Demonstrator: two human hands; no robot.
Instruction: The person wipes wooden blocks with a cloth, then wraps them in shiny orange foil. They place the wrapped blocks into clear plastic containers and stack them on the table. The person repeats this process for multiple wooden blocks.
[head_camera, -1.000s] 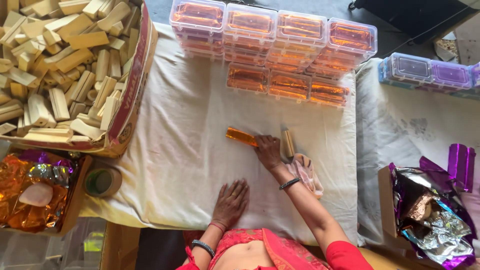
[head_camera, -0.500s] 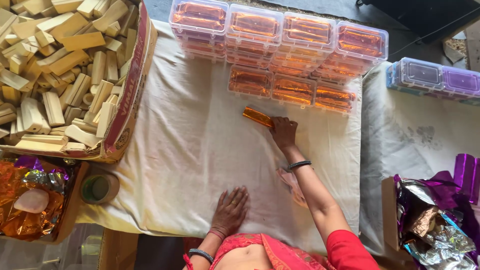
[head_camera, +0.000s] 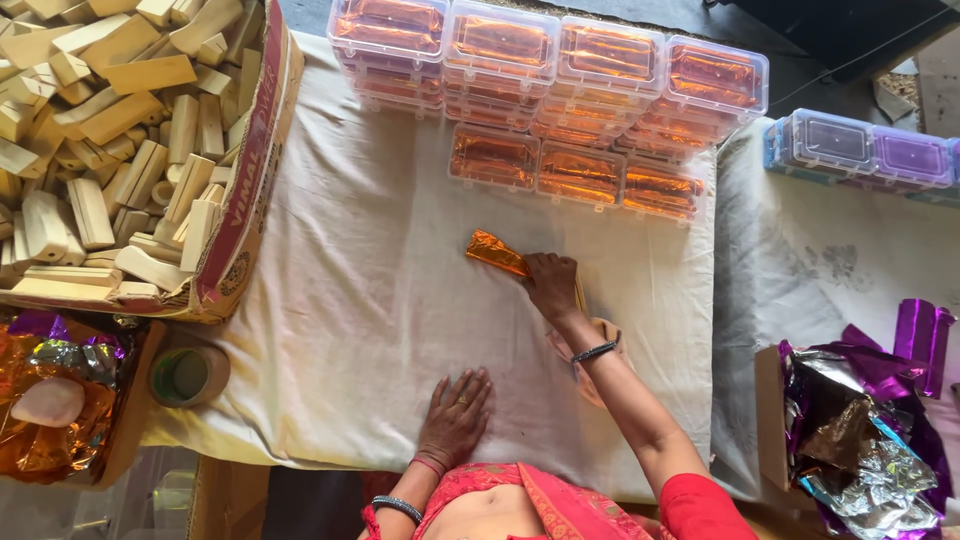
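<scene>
The orange foil-wrapped piece (head_camera: 497, 252) is being pinched at one end by the right hand (head_camera: 553, 285) mid-cloth, while the left hand (head_camera: 455, 418) is being rested flat, fingers spread. Foil's probably getting torn or unwrapped if it's being dragged.

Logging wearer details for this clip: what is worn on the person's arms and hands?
The left hand wears a ring on one finger, a thin red band at the wrist and a dark bangle further up. The right hand has a dark beaded bracelet at the wrist; a short red sleeve covers that upper arm.
</scene>
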